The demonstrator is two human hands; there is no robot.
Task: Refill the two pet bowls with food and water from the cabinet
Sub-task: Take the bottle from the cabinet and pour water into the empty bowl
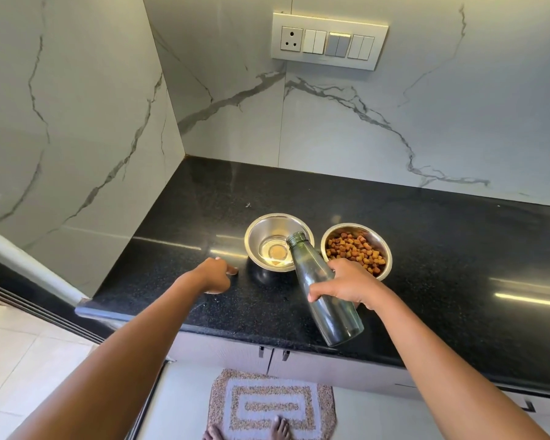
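Note:
Two steel pet bowls stand side by side on the black counter (188,217). The left bowl (261,230) holds a little clear water at its bottom. The right bowl (380,246) is filled with brown kibble (353,249). My right hand (350,287) grips a dark green glass bottle (331,309) tilted with its open mouth over the left bowl's rim. My left hand (215,276) rests on the counter just left of the water bowl, fingers curled, holding nothing.
Marble-look walls close the corner at left and behind. A switch panel (329,41) sits on the back wall. Cabinet doors with handles (272,352) lie under the counter edge. A patterned mat (272,406) and bare feet are on the floor below.

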